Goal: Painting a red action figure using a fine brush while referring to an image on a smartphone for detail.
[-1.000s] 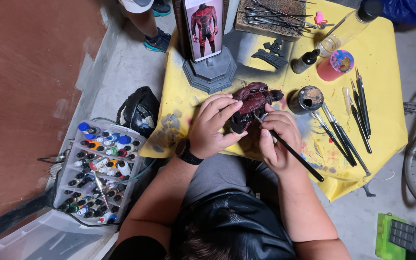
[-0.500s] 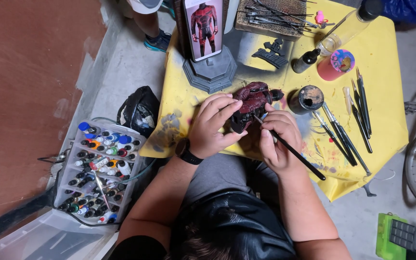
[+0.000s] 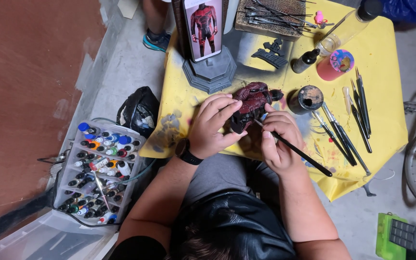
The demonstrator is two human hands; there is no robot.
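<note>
Above the near edge of the yellow table (image 3: 386,72), the dark red figure (image 3: 251,103) lies tilted — long axis running from lower left to upper right, its black end pointing toward the round paint pot (image 3: 308,98); the left hand (image 3: 213,127) curls over it from the left, grip closed around the body; the right hand (image 3: 278,139) pinches a black brush (image 3: 297,151), tip at the figure, handle trailing lower right; against the earlier frames, figure and both hands are unchanged in position.

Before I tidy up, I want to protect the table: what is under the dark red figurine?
The figurine, held by the left hand, sits over a paint-stained yellow cloth. The table beneath is covered.
</note>
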